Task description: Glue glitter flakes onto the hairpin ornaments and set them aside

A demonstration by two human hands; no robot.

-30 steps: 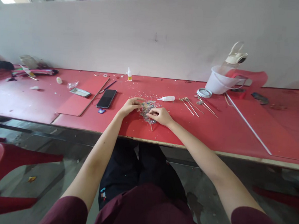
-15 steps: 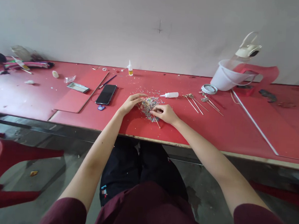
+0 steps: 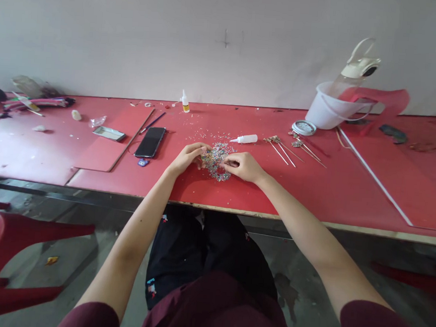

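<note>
A pile of small multicoloured bits (image 3: 221,175) lies on the red table between my hands. My left hand (image 3: 186,158) is at the pile's left edge, its fingers curled and closed round something small and yellowish that is too small to name. From the other side, my right hand (image 3: 245,166) reaches over the pile with thumb and fingertips pinched together; what they hold, if anything, is hidden. Behind the right hand a white squeeze bottle (image 3: 247,138) lies on its side, its thin nozzle pointing left. To its right are several thin sticks (image 3: 281,152) with clustered, bit-covered heads.
A phone (image 3: 151,142), a small metal tray (image 3: 109,134) and a red board (image 3: 102,156) lie left. A small glue bottle (image 3: 185,102) stands near the wall. Right are a round tin (image 3: 304,127) and a white bucket (image 3: 323,111). A red stool (image 3: 30,225) stands below left.
The thin stick that stuck out below my right fingers toward the table's front edge no longer shows there. Both hands stay at the pile, and the camera view has shifted slightly.
</note>
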